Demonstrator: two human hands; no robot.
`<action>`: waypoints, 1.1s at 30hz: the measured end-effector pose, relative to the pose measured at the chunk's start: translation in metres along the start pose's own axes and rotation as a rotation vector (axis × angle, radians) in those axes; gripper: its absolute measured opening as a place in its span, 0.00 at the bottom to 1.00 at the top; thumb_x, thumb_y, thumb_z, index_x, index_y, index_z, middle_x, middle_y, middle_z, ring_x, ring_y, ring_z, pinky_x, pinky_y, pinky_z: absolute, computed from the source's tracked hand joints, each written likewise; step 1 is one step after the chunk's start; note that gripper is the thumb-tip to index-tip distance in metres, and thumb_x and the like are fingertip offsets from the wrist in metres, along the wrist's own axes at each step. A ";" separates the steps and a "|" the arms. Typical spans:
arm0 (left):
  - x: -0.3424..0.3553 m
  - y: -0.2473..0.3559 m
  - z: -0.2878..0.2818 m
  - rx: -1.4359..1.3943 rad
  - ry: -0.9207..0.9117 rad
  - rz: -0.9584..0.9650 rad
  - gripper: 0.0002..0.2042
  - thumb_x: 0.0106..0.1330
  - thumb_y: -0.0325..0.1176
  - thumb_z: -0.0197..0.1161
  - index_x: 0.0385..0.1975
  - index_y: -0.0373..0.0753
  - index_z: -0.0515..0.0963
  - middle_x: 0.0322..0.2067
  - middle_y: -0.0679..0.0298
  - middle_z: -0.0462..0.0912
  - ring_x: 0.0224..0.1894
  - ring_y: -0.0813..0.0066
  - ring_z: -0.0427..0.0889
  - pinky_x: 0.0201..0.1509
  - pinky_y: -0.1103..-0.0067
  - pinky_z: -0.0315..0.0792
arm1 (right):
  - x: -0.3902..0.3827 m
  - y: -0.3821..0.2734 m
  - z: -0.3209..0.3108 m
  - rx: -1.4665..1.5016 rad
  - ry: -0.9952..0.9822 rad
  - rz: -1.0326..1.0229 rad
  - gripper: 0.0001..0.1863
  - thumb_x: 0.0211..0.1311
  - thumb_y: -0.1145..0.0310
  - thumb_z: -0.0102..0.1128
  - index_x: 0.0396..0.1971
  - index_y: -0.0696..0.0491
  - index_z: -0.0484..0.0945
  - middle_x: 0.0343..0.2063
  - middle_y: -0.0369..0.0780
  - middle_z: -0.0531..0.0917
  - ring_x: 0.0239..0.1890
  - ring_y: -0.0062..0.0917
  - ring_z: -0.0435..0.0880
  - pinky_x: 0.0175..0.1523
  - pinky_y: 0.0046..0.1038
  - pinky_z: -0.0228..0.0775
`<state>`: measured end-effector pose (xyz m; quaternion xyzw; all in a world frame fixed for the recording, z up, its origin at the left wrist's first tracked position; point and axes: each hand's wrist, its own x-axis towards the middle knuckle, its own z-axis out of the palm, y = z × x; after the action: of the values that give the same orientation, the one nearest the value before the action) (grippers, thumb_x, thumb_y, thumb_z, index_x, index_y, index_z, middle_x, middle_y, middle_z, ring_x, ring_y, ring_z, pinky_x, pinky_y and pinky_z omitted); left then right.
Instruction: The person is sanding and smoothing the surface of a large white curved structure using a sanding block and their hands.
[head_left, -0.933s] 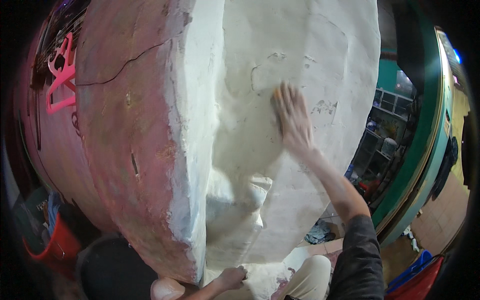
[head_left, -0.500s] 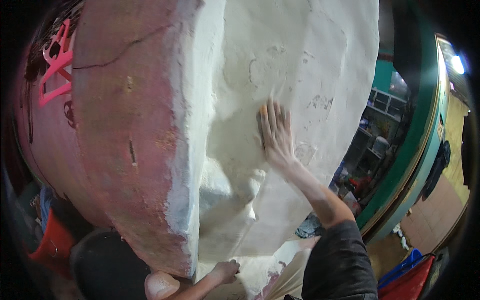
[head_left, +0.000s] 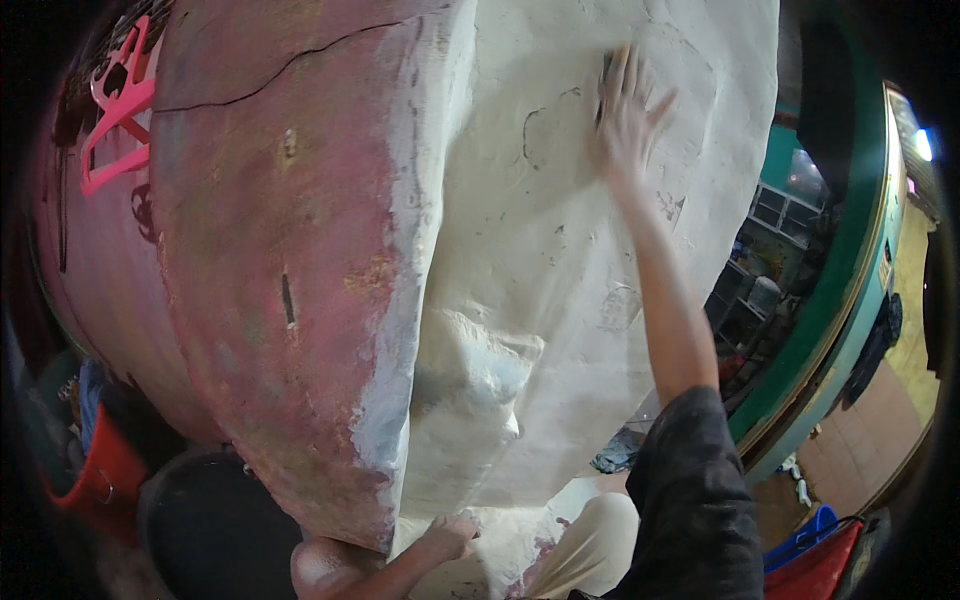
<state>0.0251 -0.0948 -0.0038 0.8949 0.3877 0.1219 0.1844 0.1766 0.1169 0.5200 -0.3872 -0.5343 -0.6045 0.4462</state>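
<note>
Right hand (head_left: 630, 125) lay splayed high on the off-white plastered wall (head_left: 540, 250) in front, dark piece (head_left: 606, 75) beside its index finger, grip unclear, left hand (head_left: 455, 535) curled below, hold indiscernible.

Glare now from a small light (head_left: 922, 145) at far right! The pale wall (head_left: 560, 290) shows bright, soft shadow left of the blurred right hand (head_left: 628, 125); lower left dim, fisheye edges bending into blackness.
</note>
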 end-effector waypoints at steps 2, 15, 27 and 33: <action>-0.002 -0.003 0.005 -0.001 -0.015 -0.023 0.12 0.47 0.30 0.62 0.33 0.41 0.73 0.36 0.57 0.76 0.36 0.55 0.79 0.35 0.66 0.74 | -0.072 -0.047 -0.036 -0.335 -0.354 -0.148 0.33 0.66 0.56 0.37 0.66 0.56 0.46 0.68 0.47 0.44 0.70 0.38 0.39 0.67 0.55 0.21; 0.006 0.008 -0.018 -0.055 -0.135 -0.094 0.10 0.49 0.29 0.60 0.33 0.40 0.75 0.37 0.55 0.76 0.39 0.55 0.79 0.42 0.64 0.72 | 0.053 0.021 0.000 0.058 0.075 0.064 0.35 0.66 0.50 0.36 0.65 0.58 0.47 0.67 0.44 0.49 0.69 0.36 0.45 0.66 0.59 0.26; -0.004 0.007 0.000 -0.048 -0.011 -0.037 0.10 0.48 0.29 0.60 0.32 0.39 0.76 0.35 0.56 0.77 0.41 0.58 0.78 0.44 0.64 0.71 | -0.003 -0.015 -0.046 -0.464 -0.335 -0.224 0.33 0.64 0.59 0.42 0.67 0.51 0.46 0.69 0.43 0.43 0.71 0.33 0.39 0.66 0.56 0.17; 0.003 0.015 -0.029 -0.064 -0.194 -0.110 0.09 0.49 0.29 0.60 0.32 0.39 0.75 0.38 0.54 0.77 0.46 0.58 0.76 0.48 0.63 0.68 | 0.053 0.032 0.008 0.027 0.066 0.026 0.33 0.65 0.59 0.37 0.67 0.54 0.43 0.68 0.42 0.47 0.71 0.33 0.40 0.66 0.57 0.18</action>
<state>0.0261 -0.0952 0.0293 0.8736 0.4124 0.0365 0.2559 0.1909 0.1175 0.5804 -0.3681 -0.5224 -0.6037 0.4766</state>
